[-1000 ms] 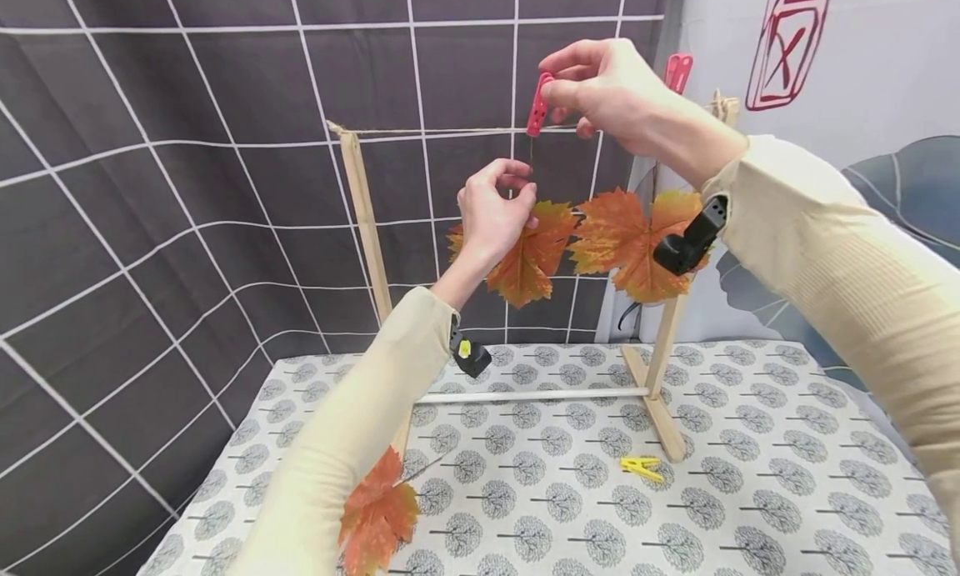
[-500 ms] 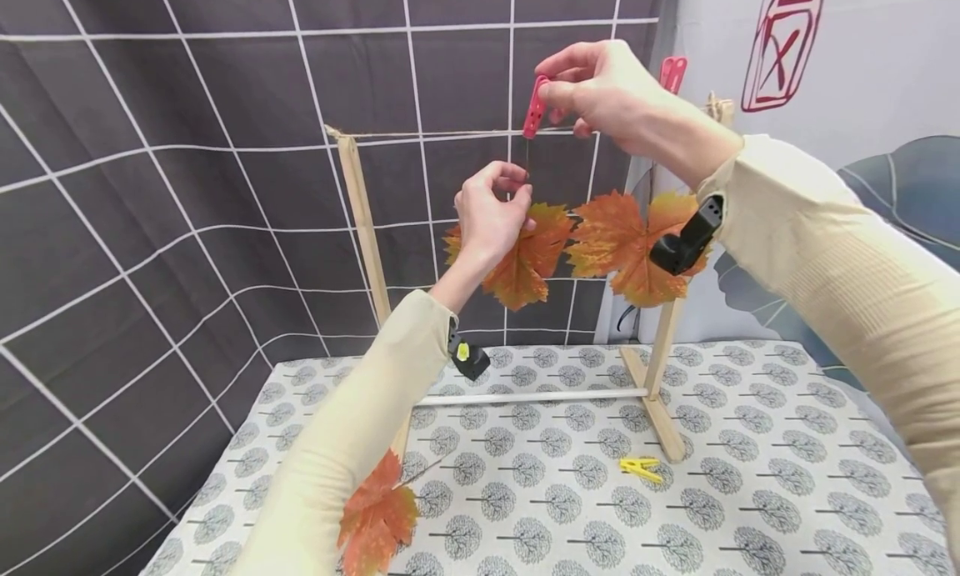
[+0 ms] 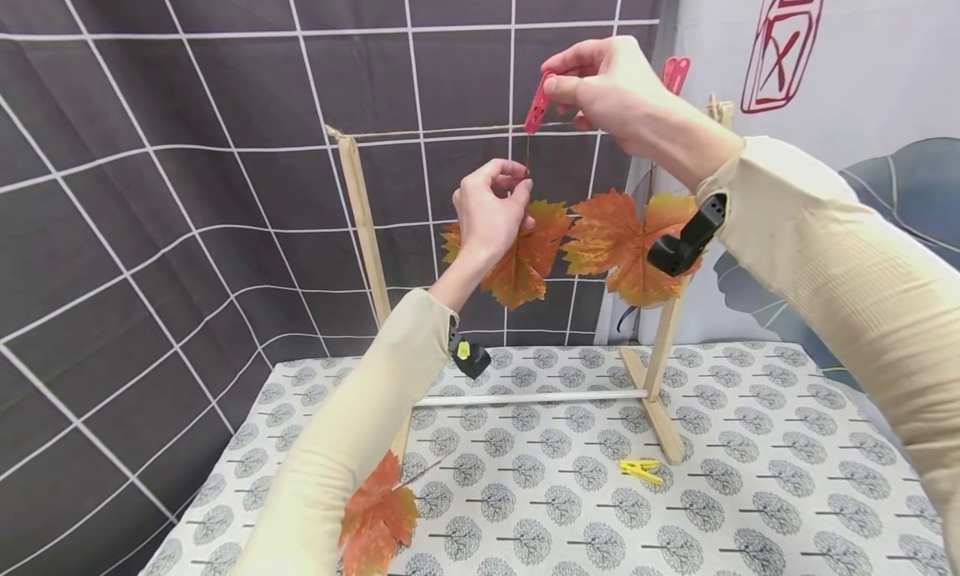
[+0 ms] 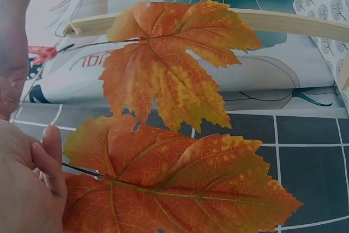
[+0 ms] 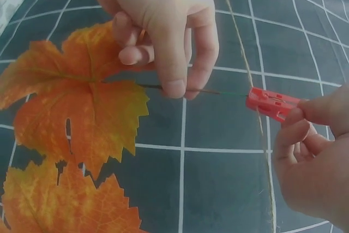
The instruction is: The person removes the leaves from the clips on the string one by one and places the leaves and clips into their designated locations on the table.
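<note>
From the head view, the thumb and forefinger of my left hand [image 3: 491, 213] pinch the thin stem [image 3: 528, 153] of an orange leaf [image 3: 522, 267], which hangs just below them; above, the fingers of my right hand [image 3: 611, 84] are clamped on a red clip [image 3: 537, 105] at the string [image 3: 427, 132], between the posts of a wooden frame [image 3: 362, 213]. A second leaf [image 3: 633, 244] hangs to the right, with another red clip [image 3: 676, 74] above it. On the desk [image 3: 558, 551], covered in a tree print, lie a yellow clip [image 3: 641, 470] and, partly behind my left sleeve [image 3: 337, 443], a third leaf [image 3: 378, 518]. The one bit of writing is a red outlined mark [image 3: 783, 47] on the pale cloth [image 3: 712, 26] (a cross-shaped stroke shows inside, but I can't read it as a word). From my left wrist, the pinched leaf fills the lower part, the second leaf above it, and a piece of red lettering shows behind, too faint and cut off to read. From my right wrist, the stem runs straight from my left fingertips to the mouth of the red clip, which lies across the string; my right thumb and forefinger squeeze the clip's far end.
</note>
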Demonstrator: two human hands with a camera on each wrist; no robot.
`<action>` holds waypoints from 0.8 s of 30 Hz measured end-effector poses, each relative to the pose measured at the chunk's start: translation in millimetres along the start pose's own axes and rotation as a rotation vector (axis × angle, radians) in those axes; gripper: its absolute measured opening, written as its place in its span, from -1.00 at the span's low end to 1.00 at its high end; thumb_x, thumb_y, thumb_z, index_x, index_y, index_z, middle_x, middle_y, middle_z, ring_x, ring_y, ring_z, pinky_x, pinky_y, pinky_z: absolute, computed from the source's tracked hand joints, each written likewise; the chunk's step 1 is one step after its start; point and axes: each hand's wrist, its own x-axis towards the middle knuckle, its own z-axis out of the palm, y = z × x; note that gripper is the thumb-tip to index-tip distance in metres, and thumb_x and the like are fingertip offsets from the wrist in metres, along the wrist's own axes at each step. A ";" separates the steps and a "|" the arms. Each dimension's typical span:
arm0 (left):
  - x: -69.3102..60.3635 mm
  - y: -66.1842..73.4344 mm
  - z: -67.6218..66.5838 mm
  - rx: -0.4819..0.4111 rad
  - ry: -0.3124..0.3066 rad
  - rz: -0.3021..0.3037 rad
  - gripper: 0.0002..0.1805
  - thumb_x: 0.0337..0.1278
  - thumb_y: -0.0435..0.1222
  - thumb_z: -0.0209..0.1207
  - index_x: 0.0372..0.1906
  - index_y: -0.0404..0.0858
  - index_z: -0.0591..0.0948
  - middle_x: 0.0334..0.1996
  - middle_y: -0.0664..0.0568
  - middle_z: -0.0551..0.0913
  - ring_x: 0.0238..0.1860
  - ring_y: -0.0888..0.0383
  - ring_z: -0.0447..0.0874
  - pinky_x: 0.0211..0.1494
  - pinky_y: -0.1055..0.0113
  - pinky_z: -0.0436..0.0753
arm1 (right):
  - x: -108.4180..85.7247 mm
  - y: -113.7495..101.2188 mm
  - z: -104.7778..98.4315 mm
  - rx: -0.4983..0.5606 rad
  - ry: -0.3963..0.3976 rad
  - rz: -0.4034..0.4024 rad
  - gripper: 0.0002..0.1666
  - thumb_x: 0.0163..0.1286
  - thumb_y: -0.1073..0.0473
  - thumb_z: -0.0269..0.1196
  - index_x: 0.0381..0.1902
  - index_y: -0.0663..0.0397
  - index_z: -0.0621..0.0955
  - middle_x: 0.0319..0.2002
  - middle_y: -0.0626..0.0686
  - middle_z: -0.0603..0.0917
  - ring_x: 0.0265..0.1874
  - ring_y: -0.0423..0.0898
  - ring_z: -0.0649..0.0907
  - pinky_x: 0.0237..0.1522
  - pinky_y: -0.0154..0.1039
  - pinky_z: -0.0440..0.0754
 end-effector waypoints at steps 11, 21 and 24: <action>0.9 0.6 -1.7 0.007 -0.001 0.008 -0.90 0.24 -0.38 0.28 -0.18 -0.29 0.73 -0.38 0.01 0.72 -0.69 0.20 0.67 -0.45 0.42 0.63 | -0.2 -0.8 -1.4 0.027 0.070 -0.045 -0.86 0.42 0.25 0.27 -0.08 0.08 0.65 -0.29 -0.07 0.64 -0.29 -0.18 0.56 -0.41 -0.39 0.52; -1.8 -3.1 -4.5 -0.010 -0.015 0.005 -0.90 0.24 -0.38 0.28 -0.18 -0.29 0.72 -0.39 0.02 0.71 -0.69 0.18 0.67 -0.37 0.42 0.65 | -0.7 -1.8 -2.6 0.063 0.090 -0.041 -0.88 0.41 0.24 0.30 -0.11 0.03 0.68 -0.29 -0.07 0.65 -0.32 -0.19 0.55 -0.49 -0.40 0.47; -2.1 -3.8 -5.5 -0.024 -0.016 0.008 -0.90 0.24 -0.39 0.28 -0.18 -0.30 0.72 -0.39 0.00 0.71 -0.69 0.17 0.67 -0.45 0.39 0.66 | -1.8 -2.4 -3.3 0.068 0.088 -0.052 -0.87 0.40 0.25 0.30 -0.11 0.04 0.68 -0.30 -0.07 0.65 -0.33 -0.18 0.55 -0.50 -0.40 0.46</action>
